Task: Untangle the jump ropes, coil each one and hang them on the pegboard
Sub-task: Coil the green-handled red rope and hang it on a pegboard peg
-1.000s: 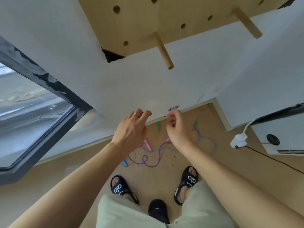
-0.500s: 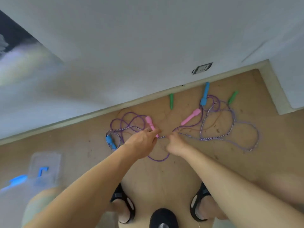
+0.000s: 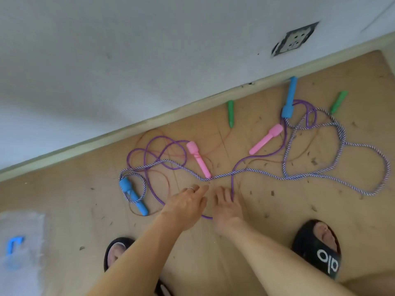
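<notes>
At the floor's (image 3: 277, 212) left edge a clear plastic box (image 3: 21, 238) with a blue clip is blurred and cut off by the frame. Right of it lies 1 blue handle (image 3: 133, 196), ringed by a loop of the striped white-and-purple rope (image 3: 252, 170). The thin purple rope (image 3: 162, 146) coils in several overlapping loops near the skirting board, beside 1 pink handle (image 3: 198, 159). A very thin reddish cord is faint against the floor and hard to trace.

The left hand (image 3: 186, 205) reaches down with fingers loosely spread, holding nothing. The right hand (image 3: 227, 207) sits just beside it, the purple rope running along its fingers; whether they pinch it cannot be told, since the rope's lowest bend passes under both hands.

Further right lie 1 green handle (image 3: 230, 113), a 2nd pink handle (image 3: 266, 138), a 2nd blue handle (image 3: 289, 100) touching the skirting, and a 2nd green handle (image 3: 338, 101), with striped loops tangled across the purple rope there. 2 black sandals are partly hidden by the forearms. The wall socket (image 3: 295, 38) sits above.
</notes>
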